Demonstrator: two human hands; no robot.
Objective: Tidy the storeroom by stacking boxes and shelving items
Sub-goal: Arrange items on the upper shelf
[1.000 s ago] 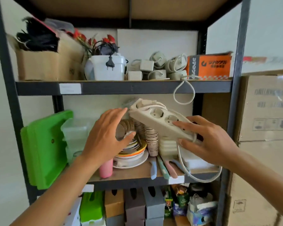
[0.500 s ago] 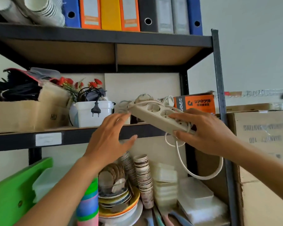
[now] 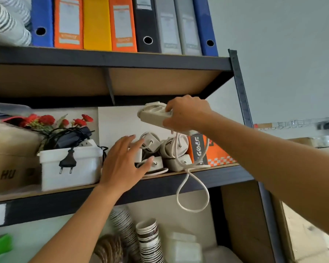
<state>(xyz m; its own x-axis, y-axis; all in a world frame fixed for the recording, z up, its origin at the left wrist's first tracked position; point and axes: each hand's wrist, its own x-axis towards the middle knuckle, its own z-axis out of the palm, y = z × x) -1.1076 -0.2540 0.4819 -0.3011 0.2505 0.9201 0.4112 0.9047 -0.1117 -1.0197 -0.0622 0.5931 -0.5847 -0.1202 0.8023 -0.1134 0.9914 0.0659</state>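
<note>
1. At the left of the middle shelf (image 3: 217, 177) stands a white tub (image 3: 84, 168), a black plug hanging over its front.
2. Just right of it is the left hand (image 3: 123, 164), fingers straight and spread, over the left side of a pile of coiled strips (image 3: 171, 150). I cannot tell whether it presses them.
3. Above that pile, in the air, hangs the power strip (image 3: 152, 118). Its long axis runs left to right, with the left end a little higher.
4. The right hand (image 3: 186, 114) is wrapped round the strip's right end.
5. Its cable (image 3: 192, 194) loops down below the shelf edge, beside an orange box (image 3: 217, 152).
6. I judge the drop to be straight down. The left hand is nearer the pile and could clear room; the loop could snag.
</note>
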